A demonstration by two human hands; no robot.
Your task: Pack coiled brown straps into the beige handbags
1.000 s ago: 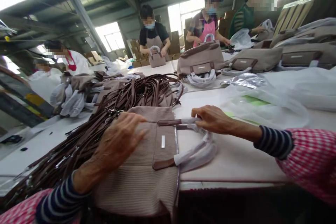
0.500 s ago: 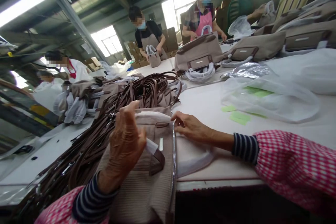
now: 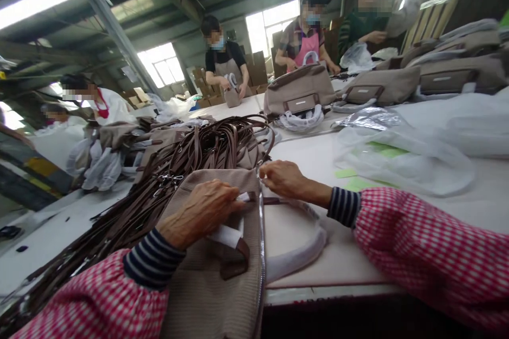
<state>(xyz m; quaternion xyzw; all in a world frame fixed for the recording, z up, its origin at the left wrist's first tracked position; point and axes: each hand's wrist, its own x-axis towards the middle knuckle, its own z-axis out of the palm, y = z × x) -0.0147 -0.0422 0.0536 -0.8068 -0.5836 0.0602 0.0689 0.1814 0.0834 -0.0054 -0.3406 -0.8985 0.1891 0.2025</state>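
A taupe ribbed handbag (image 3: pixel 214 296) lies on its side at the table's front edge, its metal zipper (image 3: pixel 262 254) running along the right side. My left hand (image 3: pixel 202 209) is closed round the bag's white-wrapped handle (image 3: pixel 227 236), which shows on both sides of the fingers. At the far end of the zipper, my right hand (image 3: pixel 284 177) pinches at the bag's corner. A small metal piece shows by those fingertips, but I cannot make out what they hold. The other wrapped handle (image 3: pixel 298 259) loops onto the table to the right.
Brown straps with metal clips (image 3: pixel 159 190) lie heaped left of the bag. A standing handbag (image 3: pixel 298 87) and more bags (image 3: pixel 382 85) are behind. A plastic bag (image 3: pixel 433 169) with green slips (image 3: pixel 345 173) lies at right. Several co-workers (image 3: pixel 225 63) stand across the table.
My left hand has come down from a raised, open pose and closed over the handle. My right hand's fingers have drawn tighter at the zipper's far end.
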